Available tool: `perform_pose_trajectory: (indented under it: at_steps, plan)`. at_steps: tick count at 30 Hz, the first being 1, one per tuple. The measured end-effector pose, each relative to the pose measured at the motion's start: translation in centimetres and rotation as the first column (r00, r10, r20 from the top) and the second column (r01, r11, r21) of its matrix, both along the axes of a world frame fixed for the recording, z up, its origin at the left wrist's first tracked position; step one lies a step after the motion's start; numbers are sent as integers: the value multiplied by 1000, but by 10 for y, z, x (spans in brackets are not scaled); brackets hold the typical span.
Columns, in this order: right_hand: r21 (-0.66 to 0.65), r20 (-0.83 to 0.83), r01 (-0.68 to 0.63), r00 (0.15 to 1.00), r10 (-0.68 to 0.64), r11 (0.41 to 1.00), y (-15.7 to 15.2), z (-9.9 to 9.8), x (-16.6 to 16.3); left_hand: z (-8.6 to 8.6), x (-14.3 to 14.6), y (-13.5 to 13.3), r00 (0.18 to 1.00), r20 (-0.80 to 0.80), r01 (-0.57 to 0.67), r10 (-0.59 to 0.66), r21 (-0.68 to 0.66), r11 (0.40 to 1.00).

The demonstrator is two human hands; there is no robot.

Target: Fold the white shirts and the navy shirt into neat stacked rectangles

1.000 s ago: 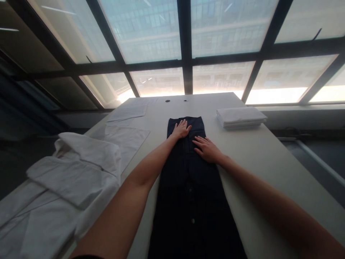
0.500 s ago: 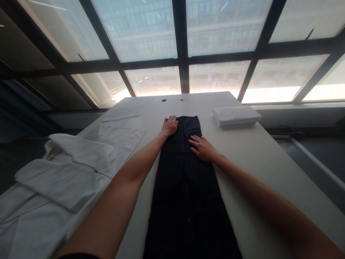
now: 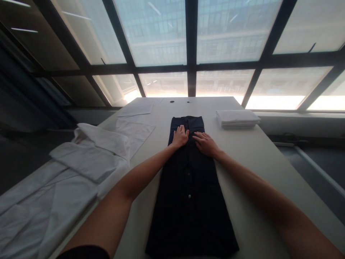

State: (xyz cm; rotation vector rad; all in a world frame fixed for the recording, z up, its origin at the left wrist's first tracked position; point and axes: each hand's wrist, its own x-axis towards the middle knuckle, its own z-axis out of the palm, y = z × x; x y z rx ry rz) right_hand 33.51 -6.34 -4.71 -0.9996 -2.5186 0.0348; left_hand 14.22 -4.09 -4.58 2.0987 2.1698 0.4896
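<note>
A dark navy buttoned garment (image 3: 190, 187), folded into a long narrow strip, lies lengthwise down the middle of a white table (image 3: 256, 154). Both my hands rest flat on its far part. My left hand (image 3: 180, 136) lies open, fingers stretched out, on the left half of the cloth. My right hand (image 3: 205, 142) lies open beside it on the right half, fingers pointing left and forward. The two hands are a few centimetres apart. Neither holds anything.
A heap of white shirts (image 3: 81, 165) covers the table's left side. Flat white cloth pieces (image 3: 136, 109) lie at the far left. A stack of folded white garments (image 3: 237, 118) sits at the far right. Large windows stand behind the table's far edge.
My left hand has slid from the garment's far left corner back toward the middle. My right hand has moved slightly forward, so the two hands now lie close together.
</note>
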Motion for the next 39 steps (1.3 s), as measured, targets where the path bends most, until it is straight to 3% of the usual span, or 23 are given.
perform_pose_trajectory:
  at_steps: [6,14,18,21,24,29,39]
  plan:
    - [-90,46,8,999,-4,996,-44,-4,-7,2,5,-78,996,-87,22,-30,-92,996]
    - [-198,28,70,997,-66,978,-109,-5,-4,10,-8,-180,950,-120,260,-288,-206,943]
    - [-217,30,82,997,-78,973,-145,-11,-3,8,-19,-227,918,-147,348,-370,-154,925]
    - [-200,38,96,995,-90,975,-155,-13,-3,7,-24,-248,894,-174,399,-413,-110,910]
    - [-187,46,106,994,-99,977,-151,-11,-4,8,-24,-250,888,-198,408,-415,-76,910]
    - [-165,50,119,992,-112,979,-130,-12,-6,10,-20,-229,880,-228,412,-416,-67,909]
    - [-149,110,110,989,-94,983,-33,-14,-6,2,-20,-138,892,-224,391,-393,-53,919]
